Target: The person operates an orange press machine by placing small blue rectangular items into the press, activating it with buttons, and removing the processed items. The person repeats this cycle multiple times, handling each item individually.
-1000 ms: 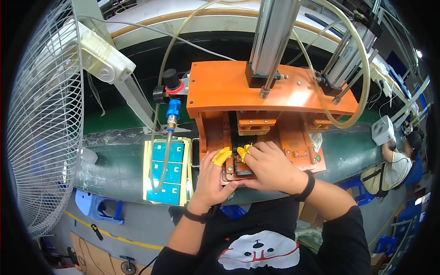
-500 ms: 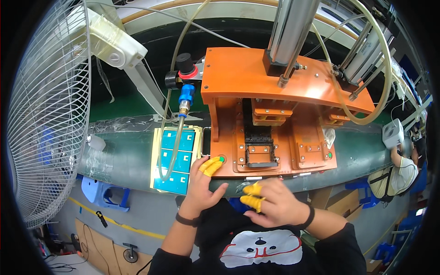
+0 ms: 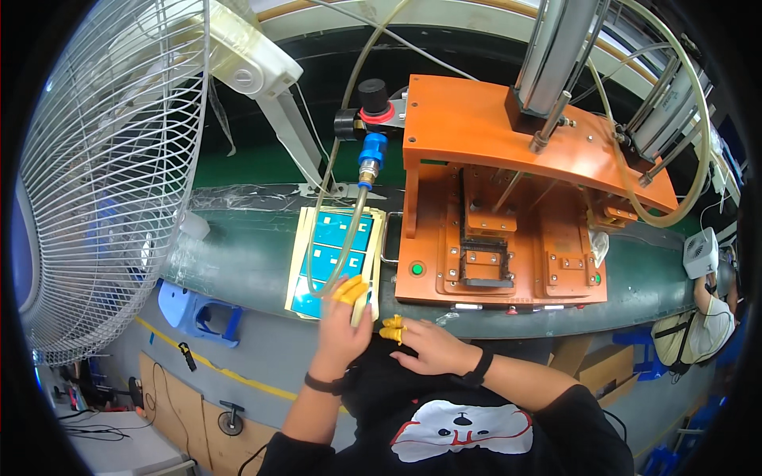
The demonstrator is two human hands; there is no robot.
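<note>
My left hand (image 3: 343,329), in yellow finger cots, is at the near right edge of a stack of pale yellow sheets (image 3: 298,274) with blue panels (image 3: 339,262) on top. Its thumb and fingers close on a small pale yellow piece (image 3: 360,308), whose kind I cannot make out. Just to the right, my right hand (image 3: 429,347), also with yellow finger cots, hovers before the table edge. Its thumb is apart from the fingers and nothing shows in it. An orange press (image 3: 432,206) stands beyond, its left pressing block (image 3: 490,216) low above a black frame (image 3: 486,281).
A clear hose (image 3: 355,230) droops over the blue panels from a blue fitting (image 3: 373,149). A large wire fan (image 3: 119,190) fills the left side. A green button (image 3: 417,270) sits on the press's left front corner. A blue stool (image 3: 198,313) stands below the table.
My left hand has left the green button and moved left to the sheets. My right hand has come left towards it. The press's left block has moved down. The view has shifted.
</note>
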